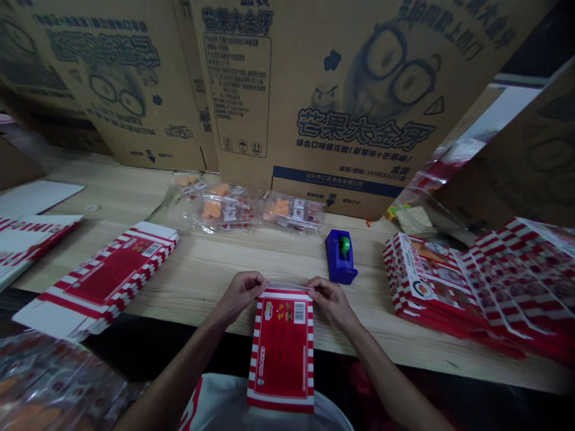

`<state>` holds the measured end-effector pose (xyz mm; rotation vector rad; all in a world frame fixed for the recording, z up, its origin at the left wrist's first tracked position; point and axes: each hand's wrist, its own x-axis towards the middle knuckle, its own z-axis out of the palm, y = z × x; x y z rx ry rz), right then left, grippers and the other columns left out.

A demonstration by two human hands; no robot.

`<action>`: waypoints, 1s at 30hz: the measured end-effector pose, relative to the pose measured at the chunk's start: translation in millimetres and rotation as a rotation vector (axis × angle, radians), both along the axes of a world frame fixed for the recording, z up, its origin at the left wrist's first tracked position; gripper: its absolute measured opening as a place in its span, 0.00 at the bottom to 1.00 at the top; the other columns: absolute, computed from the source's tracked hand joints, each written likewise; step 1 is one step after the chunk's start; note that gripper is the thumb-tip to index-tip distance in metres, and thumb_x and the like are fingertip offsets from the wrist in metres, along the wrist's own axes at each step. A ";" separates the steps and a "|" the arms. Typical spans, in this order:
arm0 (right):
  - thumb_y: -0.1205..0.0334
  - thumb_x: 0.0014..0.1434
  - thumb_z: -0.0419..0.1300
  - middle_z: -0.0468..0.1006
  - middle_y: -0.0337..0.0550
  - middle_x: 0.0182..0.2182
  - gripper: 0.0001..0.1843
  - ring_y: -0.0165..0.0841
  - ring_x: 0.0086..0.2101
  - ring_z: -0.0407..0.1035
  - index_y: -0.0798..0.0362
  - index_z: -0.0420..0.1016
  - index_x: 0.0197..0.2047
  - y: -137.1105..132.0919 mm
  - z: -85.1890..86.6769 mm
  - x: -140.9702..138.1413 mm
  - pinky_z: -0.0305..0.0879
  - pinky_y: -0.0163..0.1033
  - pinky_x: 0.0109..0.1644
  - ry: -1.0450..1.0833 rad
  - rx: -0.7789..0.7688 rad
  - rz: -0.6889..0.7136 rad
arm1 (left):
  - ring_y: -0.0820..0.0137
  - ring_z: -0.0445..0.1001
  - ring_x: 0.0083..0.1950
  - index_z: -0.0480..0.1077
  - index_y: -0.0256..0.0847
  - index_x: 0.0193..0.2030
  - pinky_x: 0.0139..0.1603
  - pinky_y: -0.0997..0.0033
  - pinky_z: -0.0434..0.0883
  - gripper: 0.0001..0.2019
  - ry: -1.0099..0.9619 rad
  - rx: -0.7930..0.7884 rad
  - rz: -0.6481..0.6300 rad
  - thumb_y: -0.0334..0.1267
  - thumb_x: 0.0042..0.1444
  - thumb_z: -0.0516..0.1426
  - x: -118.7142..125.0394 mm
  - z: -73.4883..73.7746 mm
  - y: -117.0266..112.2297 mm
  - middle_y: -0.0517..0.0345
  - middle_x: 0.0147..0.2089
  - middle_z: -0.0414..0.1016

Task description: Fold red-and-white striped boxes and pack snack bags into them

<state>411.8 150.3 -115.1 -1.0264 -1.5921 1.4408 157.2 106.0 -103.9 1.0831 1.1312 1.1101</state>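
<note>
A flat red carton with white-striped edges [283,347] hangs in front of me over the table's near edge, its barcode at the upper right. At its top left corner, my left hand [242,294] pinches the pale end flap. Fingers of my right hand [331,300] are closed on the opposite top corner. What the carton contains is hidden. Just beyond my right hand stands a blue tape dispenser [340,257] with a green roll.
Clear packets with orange pieces [224,209] lie before large brown cardboard boxes [305,108]. Flat striped cartons [112,272] are stacked at left. More striped cartons [435,281] pile up at right. A heap of packets [49,383] fills the lower left corner.
</note>
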 end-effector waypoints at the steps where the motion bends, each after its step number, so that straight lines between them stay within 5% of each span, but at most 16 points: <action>1: 0.48 0.53 0.65 0.77 0.45 0.33 0.17 0.34 0.35 0.70 0.54 0.75 0.32 -2.2 3.1 -0.1 0.67 0.36 0.39 -0.005 0.013 0.007 | 0.70 0.72 0.32 0.74 0.35 0.30 0.36 0.72 0.67 0.10 0.031 0.005 -0.020 0.41 0.48 0.64 -1.6 1.8 -1.4 0.54 0.31 0.78; 4: 0.46 0.58 0.60 0.79 0.49 0.39 0.18 0.37 0.40 0.72 0.54 0.78 0.33 -8.2 13.1 -2.0 0.68 0.39 0.43 -0.030 0.046 0.020 | 0.69 0.73 0.33 0.74 0.35 0.26 0.36 0.72 0.67 0.12 0.173 0.050 -0.020 0.43 0.52 0.60 -3.6 6.1 -4.2 0.55 0.30 0.77; 9: 0.51 0.55 0.63 0.80 0.45 0.33 0.13 0.35 0.34 0.73 0.54 0.77 0.30 -13.3 22.4 -5.0 0.69 0.37 0.38 -0.138 0.117 0.047 | 0.69 0.73 0.29 0.77 0.37 0.28 0.31 0.74 0.67 0.08 0.434 0.166 -0.019 0.40 0.51 0.60 -1.2 7.2 -5.3 0.55 0.27 0.78; 14: 0.57 0.58 0.61 0.81 0.44 0.35 0.10 0.35 0.34 0.75 0.51 0.77 0.41 -13.8 25.6 -3.2 0.70 0.37 0.38 -0.292 0.264 0.068 | 0.68 0.77 0.31 0.80 0.41 0.33 0.32 0.74 0.68 0.07 0.588 0.329 0.000 0.36 0.52 0.59 -1.6 12.3 -8.5 0.53 0.32 0.82; 21: 0.59 0.57 0.61 0.80 0.42 0.28 0.07 0.33 0.28 0.72 0.52 0.77 0.37 -1.5 34.5 -5.1 0.66 0.35 0.31 -0.338 0.303 0.097 | 0.74 0.67 0.23 0.76 0.37 0.27 0.25 0.77 0.61 0.07 0.562 0.312 -0.061 0.36 0.52 0.58 -3.9 25.9 2.7 0.59 0.22 0.74; 30: 0.61 0.55 0.61 0.77 0.42 0.25 0.09 0.32 0.27 0.70 0.55 0.73 0.25 -9.4 34.2 -4.9 0.65 0.34 0.31 -0.247 0.139 0.100 | 0.74 0.69 0.27 0.73 0.34 0.27 0.29 0.77 0.65 0.09 0.462 0.296 -0.172 0.37 0.54 0.57 -4.7 15.0 1.3 0.58 0.25 0.74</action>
